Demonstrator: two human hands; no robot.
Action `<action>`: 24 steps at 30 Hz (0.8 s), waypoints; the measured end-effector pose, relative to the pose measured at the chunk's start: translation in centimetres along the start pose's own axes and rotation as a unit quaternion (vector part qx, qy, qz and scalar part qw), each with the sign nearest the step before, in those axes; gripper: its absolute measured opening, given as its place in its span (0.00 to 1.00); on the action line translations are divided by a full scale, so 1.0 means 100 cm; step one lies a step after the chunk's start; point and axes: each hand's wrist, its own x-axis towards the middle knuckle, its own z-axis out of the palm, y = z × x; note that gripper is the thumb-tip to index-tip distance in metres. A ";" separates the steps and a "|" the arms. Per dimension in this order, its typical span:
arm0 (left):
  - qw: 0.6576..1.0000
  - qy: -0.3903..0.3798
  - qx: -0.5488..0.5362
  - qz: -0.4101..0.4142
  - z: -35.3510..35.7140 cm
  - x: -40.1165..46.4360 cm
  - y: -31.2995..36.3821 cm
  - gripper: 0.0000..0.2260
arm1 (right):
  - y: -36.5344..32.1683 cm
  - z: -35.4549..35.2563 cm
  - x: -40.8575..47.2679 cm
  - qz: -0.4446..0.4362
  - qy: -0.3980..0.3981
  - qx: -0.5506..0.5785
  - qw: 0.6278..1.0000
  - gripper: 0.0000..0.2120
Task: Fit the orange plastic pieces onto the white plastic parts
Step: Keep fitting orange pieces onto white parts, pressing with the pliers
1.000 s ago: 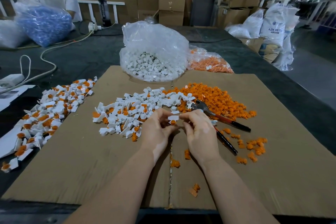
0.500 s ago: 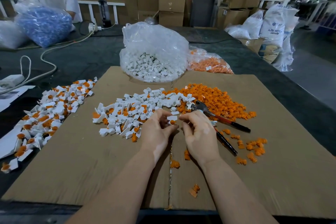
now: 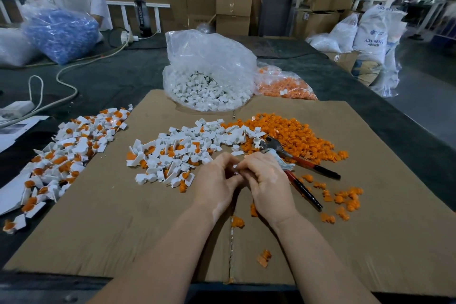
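On the cardboard-covered surface (image 3: 98,229), loose white parts (image 3: 182,150) and orange pieces (image 3: 293,136) are piled just beyond where a tiny white part (image 3: 236,167) is pinched between the curled left hand (image 3: 214,180) and right hand (image 3: 267,180).

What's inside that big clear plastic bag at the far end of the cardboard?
The clear bag holds a heap of loose white plastic parts, seen through the film. None show orange pieces. The crumpled upper film and the heap itself hide whatever lies deeper or behind.
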 end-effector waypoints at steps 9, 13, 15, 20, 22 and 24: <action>0.983 0.157 -0.035 -0.093 0.000 0.007 -0.005 0.20 | 0.009 0.004 0.000 0.120 0.066 -0.137 0.981 0.13; 0.978 0.174 0.024 -0.112 0.003 0.011 -0.009 0.24 | 0.006 0.007 -0.001 0.141 0.065 -0.193 0.969 0.13; 0.977 0.157 0.065 -0.126 0.005 0.012 -0.009 0.28 | 0.006 0.008 -0.001 0.149 0.066 -0.211 0.964 0.12; 0.973 0.105 0.166 -0.124 0.006 0.011 -0.005 0.31 | 0.004 0.009 -0.003 0.149 0.063 -0.248 0.955 0.12; 0.971 0.097 0.190 -0.112 0.007 0.010 -0.004 0.31 | 0.004 0.009 -0.002 0.155 0.048 -0.261 0.952 0.12; 0.970 0.101 0.197 -0.098 0.007 0.010 -0.003 0.30 | 0.004 0.009 -0.002 0.162 0.026 -0.271 0.949 0.12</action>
